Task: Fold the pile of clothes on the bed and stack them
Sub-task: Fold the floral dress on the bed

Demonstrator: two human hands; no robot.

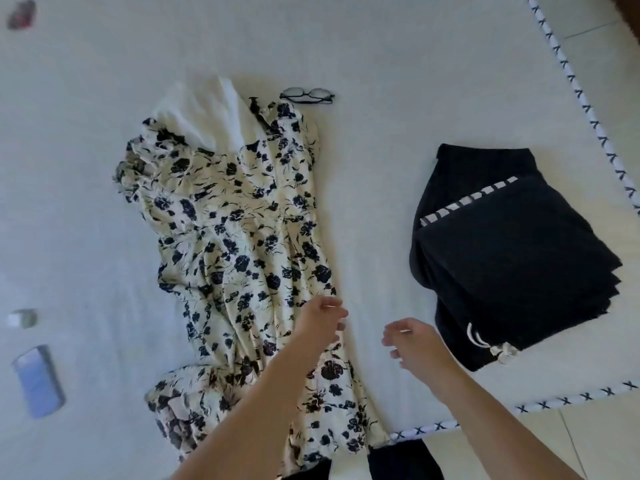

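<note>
White bed (381,64), laundry spread across it.
Floral dress (242,237) lay centre, dark folded stack (512,258) at three o'clock, glasses (306,95) at twelve, phone (38,379) at eight.

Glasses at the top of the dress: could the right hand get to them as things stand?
Probably yes, with a long stretch. The glasses lie alone on bare sheet beyond the dress, and the right hand, open and holding nothing, has nothing in its way.

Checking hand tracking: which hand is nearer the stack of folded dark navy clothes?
Right. The right hand hovers above the white bed sheet just left of the stack of folded dark navy clothes; the left hand is over the floral dress, farther away.
</note>
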